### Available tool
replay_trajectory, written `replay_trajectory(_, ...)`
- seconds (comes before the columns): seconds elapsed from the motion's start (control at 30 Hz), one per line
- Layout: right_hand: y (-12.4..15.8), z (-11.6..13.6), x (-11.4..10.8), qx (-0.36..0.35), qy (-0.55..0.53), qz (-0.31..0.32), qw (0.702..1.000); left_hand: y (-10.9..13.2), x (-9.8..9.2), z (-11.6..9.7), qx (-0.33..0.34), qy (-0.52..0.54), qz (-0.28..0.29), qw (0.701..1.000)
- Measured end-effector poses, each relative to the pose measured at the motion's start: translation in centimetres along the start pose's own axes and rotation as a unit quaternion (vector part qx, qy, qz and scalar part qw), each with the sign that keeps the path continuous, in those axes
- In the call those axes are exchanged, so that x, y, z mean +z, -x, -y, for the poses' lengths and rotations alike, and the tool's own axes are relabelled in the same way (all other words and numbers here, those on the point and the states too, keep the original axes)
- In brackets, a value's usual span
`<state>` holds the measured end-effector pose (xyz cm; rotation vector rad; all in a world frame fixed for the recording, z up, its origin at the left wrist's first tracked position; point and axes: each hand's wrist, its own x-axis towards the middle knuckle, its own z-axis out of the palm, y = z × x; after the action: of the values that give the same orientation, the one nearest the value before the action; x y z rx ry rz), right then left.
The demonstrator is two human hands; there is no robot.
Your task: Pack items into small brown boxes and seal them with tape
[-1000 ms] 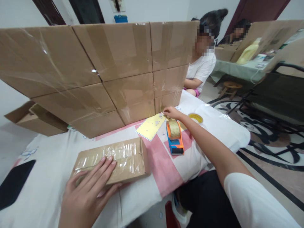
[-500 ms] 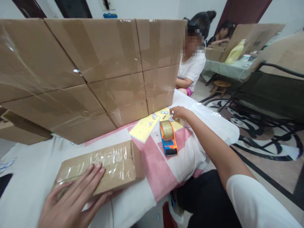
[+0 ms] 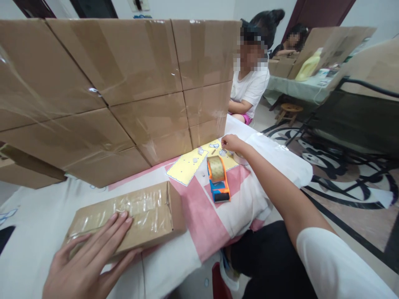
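A taped cardboard box [image 3: 149, 211] lies on the cloth-covered table in front of me. My left hand [image 3: 90, 253] rests on it, fingers stretched flat over the top and thumb along the near side. Farther off on the right, my right hand [image 3: 233, 144] hovers over the yellow printed patch of the cloth, fingers closed together; what they hold, if anything, I cannot make out. Just in front of that hand stands an orange and blue tape dispenser [image 3: 218, 187] with a roll of tape [image 3: 216, 169]. A pale roll [image 3: 240, 158] is partly hidden under my right wrist.
A wall of stacked, taped cartons [image 3: 146, 99] rises at the back. Beyond its right end sits a person in a white shirt [image 3: 254, 89]. Right of the table are a dark folding chair [image 3: 368, 108] and a wooden stool [image 3: 289, 112]. Another person is at a far table [image 3: 280, 85].
The whole view has shifted slightly. My right hand has turned a little, its fingers drawn together over the yellow patch. My left hand stays on the box.
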<state>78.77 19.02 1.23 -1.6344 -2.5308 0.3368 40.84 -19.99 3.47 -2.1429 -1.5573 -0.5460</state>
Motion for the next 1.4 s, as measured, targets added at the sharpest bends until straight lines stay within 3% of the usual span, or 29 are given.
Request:
replay_trajectory(0.13, 0.4, 0.9, -1.0, -0.052, -0.131, -0.028, 0.990, -0.4, -0.1, -0.2, 0.003, 0.001, -0.002, 1.000)
replay_trajectory(0.23, 1.5, 3.2, -2.9, -0.141, -0.363, -0.039, 0.920, -0.7, -0.3, -0.1, 0.011, 0.008, 0.004, 1.000)
replay_trajectory(0.3, 3.1, 6.0, -4.5, -0.204, -0.461, -0.026, 0.863, -0.6, -0.5, 0.4, 0.020, 0.012, 0.001, 1.000)
replay_trajectory(0.37, 5.5, 9.7, -5.6, -0.268, -0.499, 0.012, 0.824, -0.4, -0.6, 1.0, 0.026, 0.016, 0.002, 1.000)
replay_trajectory(0.43, 8.2, 13.5, -5.6, -0.332, -0.499, 0.067, 0.798, 0.0, -0.8, 1.7, 0.021, 0.019, 0.004, 1.000)
replay_trajectory(0.5, 10.6, 16.6, -4.4, -0.394, -0.462, 0.122, 0.785, 0.3, -0.9, 2.2, 0.012, 0.023, 0.004, 1.000)
replay_trajectory(0.6, 12.8, 19.4, -0.7, -0.449, -0.408, 0.152, 0.780, 0.6, -1.0, 2.3, 0.000, 0.027, 0.003, 1.000)
replay_trajectory(0.77, 13.1, 20.1, 4.4, -0.430, -0.439, 0.105, 0.782, 0.5, -1.3, 2.1, -0.005, 0.031, 0.020, 0.999)
replay_trajectory(0.93, 13.3, 20.1, 5.6, -0.391, -0.489, 0.087, 0.775, 0.5, -1.3, 2.2, -0.001, 0.034, 0.018, 0.999)
replay_trajectory(1.23, 13.9, 20.4, 7.8, -0.289, -0.535, 0.137, 0.782, 0.2, -1.1, 1.8, 0.019, 0.016, 0.025, 0.999)
replay_trajectory(1.4, 14.1, 20.4, 8.2, -0.299, -0.509, 0.113, 0.799, 0.2, -0.9, 1.7, 0.019, 0.016, 0.022, 0.999)
